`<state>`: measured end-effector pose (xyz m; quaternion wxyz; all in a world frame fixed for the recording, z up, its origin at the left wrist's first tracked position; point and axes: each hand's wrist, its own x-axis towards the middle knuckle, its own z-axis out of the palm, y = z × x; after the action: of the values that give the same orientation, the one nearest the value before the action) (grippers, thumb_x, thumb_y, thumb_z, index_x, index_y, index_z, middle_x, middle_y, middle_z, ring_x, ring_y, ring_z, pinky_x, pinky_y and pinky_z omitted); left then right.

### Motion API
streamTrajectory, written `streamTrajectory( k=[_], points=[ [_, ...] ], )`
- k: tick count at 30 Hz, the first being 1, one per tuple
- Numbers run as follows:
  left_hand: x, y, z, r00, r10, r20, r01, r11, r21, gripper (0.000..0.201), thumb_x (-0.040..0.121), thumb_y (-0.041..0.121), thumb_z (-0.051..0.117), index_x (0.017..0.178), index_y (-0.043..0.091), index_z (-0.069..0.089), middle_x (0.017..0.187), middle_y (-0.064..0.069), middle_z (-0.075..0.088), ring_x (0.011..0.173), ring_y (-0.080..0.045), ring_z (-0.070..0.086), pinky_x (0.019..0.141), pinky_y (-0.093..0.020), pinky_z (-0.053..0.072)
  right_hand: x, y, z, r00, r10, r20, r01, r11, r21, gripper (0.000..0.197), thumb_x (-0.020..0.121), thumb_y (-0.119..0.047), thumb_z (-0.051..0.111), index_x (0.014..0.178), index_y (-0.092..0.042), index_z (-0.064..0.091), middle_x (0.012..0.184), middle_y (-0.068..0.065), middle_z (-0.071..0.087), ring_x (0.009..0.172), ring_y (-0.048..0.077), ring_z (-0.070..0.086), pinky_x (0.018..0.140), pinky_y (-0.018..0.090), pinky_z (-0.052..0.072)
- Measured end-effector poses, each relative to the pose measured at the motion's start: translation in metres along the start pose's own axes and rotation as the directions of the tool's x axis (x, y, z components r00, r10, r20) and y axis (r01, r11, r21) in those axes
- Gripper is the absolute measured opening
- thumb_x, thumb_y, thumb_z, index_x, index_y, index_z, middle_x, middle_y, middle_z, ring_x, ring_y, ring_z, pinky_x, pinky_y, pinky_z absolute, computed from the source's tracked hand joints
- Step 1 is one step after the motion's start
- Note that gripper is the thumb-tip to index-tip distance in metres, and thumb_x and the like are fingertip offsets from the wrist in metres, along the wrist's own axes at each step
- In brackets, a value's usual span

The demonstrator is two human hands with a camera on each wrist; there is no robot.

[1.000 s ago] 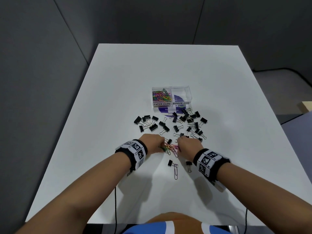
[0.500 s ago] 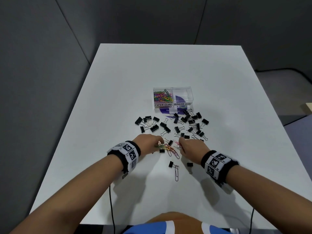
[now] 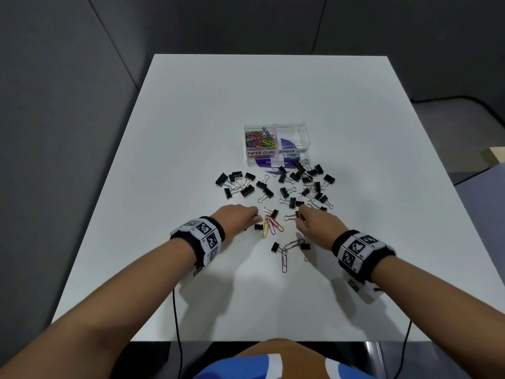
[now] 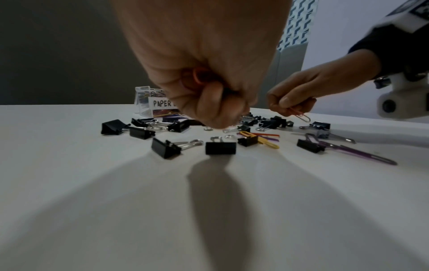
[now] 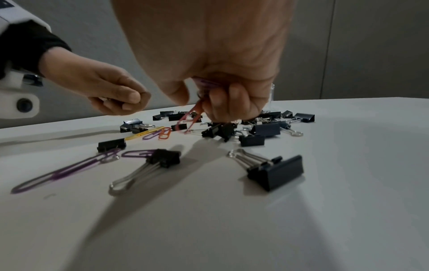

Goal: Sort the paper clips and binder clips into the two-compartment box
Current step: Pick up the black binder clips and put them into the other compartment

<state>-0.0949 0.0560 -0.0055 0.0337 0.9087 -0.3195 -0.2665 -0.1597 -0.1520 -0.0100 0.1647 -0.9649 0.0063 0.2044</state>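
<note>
A clear two-compartment box stands mid-table; its left side holds coloured paper clips, its right side labelled BINDER CLIPS looks bare. Black binder clips lie scattered in front of it. My left hand is curled, gripping orange paper clips in its palm. My right hand pinches a red paper clip that dangles down, with a purple one tucked in the palm. Between the hands lie yellow, red and purple paper clips.
Nearer me lie two purple paper clips tangled with two small binder clips. Another group of binder clips sits left of the box. The white table ends close to my body; cables hang off its near edge.
Both hands were bunched together over the coloured paper clips; they have now drawn apart, each holding clips, leaving a few coloured clips on the table between them.
</note>
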Motion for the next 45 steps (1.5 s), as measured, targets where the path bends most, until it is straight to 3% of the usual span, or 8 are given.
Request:
streamTrajectory(
  k=[6, 12, 17, 22, 28, 34, 40, 45],
  points=[
    [0.005, 0.017, 0.007, 1.000, 0.020, -0.023, -0.020, 1.000, 0.019, 0.034, 0.103, 0.030, 0.029, 0.124, 0.012, 0.049, 0.112, -0.012, 0.066, 0.101, -0.029, 0.062, 0.081, -0.033, 0.045, -0.003, 0.004, 0.000, 1.000, -0.005, -0.009, 0.005, 0.999, 0.046, 0.012, 0.092, -0.010, 0.044, 0.088, -0.014, 0.033, 0.080, 0.002, 0.045, 0.073, 0.023, 0.045, 0.064, 0.031, 0.032],
    [0.012, 0.028, 0.004, 0.994, -0.024, -0.109, 0.039, 0.991, 0.129, 0.038, 0.095, 0.045, 0.045, 0.111, 0.011, 0.054, 0.107, -0.006, 0.068, 0.098, -0.026, 0.063, 0.076, -0.031, 0.046, -0.010, 0.004, -0.002, 0.994, -0.086, 0.067, 0.077, 0.989, 0.130, 0.014, 0.094, -0.006, 0.042, 0.093, -0.020, 0.042, 0.077, -0.004, 0.046, 0.074, 0.020, 0.044, 0.060, 0.026, 0.033],
    [0.016, 0.033, 0.001, 0.995, -0.070, -0.072, 0.078, 0.989, 0.128, 0.025, 0.093, 0.028, 0.045, 0.105, 0.010, 0.058, 0.103, -0.007, 0.067, 0.095, -0.027, 0.063, 0.073, -0.030, 0.043, -0.015, -0.005, 0.003, 0.971, -0.144, 0.189, 0.147, 0.989, -0.003, 0.015, 0.094, -0.018, 0.046, 0.106, -0.012, 0.052, 0.105, 0.004, 0.059, 0.093, 0.026, 0.059, 0.078, 0.034, 0.044],
    [0.018, 0.025, -0.003, 0.994, -0.101, -0.039, 0.105, 0.986, 0.130, 0.015, 0.095, 0.019, 0.038, 0.086, 0.014, 0.049, 0.085, -0.005, 0.054, 0.078, -0.022, 0.050, 0.071, -0.029, 0.042, -0.010, -0.011, 0.007, 0.966, -0.123, 0.229, 0.148, 0.985, -0.094, 0.011, 0.090, -0.013, 0.053, 0.100, -0.010, 0.055, 0.102, 0.006, 0.061, 0.082, 0.022, 0.054, 0.071, 0.028, 0.039],
    [0.012, 0.020, -0.002, 0.993, -0.059, -0.106, 0.067, 0.995, 0.075, 0.029, 0.100, 0.020, 0.031, 0.113, 0.005, 0.051, 0.116, -0.011, 0.056, 0.098, -0.030, 0.060, 0.079, -0.036, 0.046, -0.005, -0.007, 0.006, 0.966, -0.142, 0.217, 0.168, 0.980, -0.106, 0.012, 0.090, -0.005, 0.046, 0.088, -0.016, 0.050, 0.095, 0.001, 0.047, 0.076, 0.018, 0.047, 0.067, 0.027, 0.036],
    [0.008, 0.015, -0.006, 0.992, -0.035, -0.123, 0.044, 0.997, 0.065, 0.027, 0.100, 0.020, 0.029, 0.121, 0.009, 0.043, 0.082, -0.006, 0.059, 0.071, -0.023, 0.049, 0.066, -0.029, 0.036, -0.015, -0.008, 0.002, 0.965, -0.161, 0.208, 0.180, 0.981, -0.075, 0.007, 0.098, -0.016, 0.038, 0.099, -0.011, 0.042, 0.081, 0.010, 0.053, 0.063, 0.023, 0.043, 0.062, 0.031, 0.033],
    [0.003, 0.017, -0.001, 0.998, 0.056, -0.034, -0.051, 0.988, 0.146, 0.037, 0.102, 0.030, 0.032, 0.136, 0.020, 0.039, 0.115, -0.010, 0.067, 0.106, -0.029, 0.062, 0.087, -0.033, 0.046, -0.032, -0.010, 0.004, 0.941, -0.256, 0.222, 0.290, 0.948, -0.134, 0.031, 0.099, -0.026, 0.034, 0.128, -0.018, 0.040, 0.100, 0.014, 0.064, 0.091, 0.030, 0.059, 0.069, 0.029, 0.033],
    [0.009, 0.028, 0.005, 0.987, 0.161, 0.005, -0.157, 0.954, 0.256, 0.037, 0.098, 0.028, 0.044, 0.135, 0.024, 0.040, 0.107, -0.010, 0.067, 0.097, -0.030, 0.064, 0.081, -0.034, 0.048, -0.042, -0.015, 0.013, 0.869, -0.417, 0.265, 0.480, 0.839, -0.255, 0.034, 0.094, -0.035, 0.046, 0.122, -0.017, 0.049, 0.110, 0.007, 0.065, 0.102, 0.028, 0.059, 0.076, 0.035, 0.045]
  ],
)
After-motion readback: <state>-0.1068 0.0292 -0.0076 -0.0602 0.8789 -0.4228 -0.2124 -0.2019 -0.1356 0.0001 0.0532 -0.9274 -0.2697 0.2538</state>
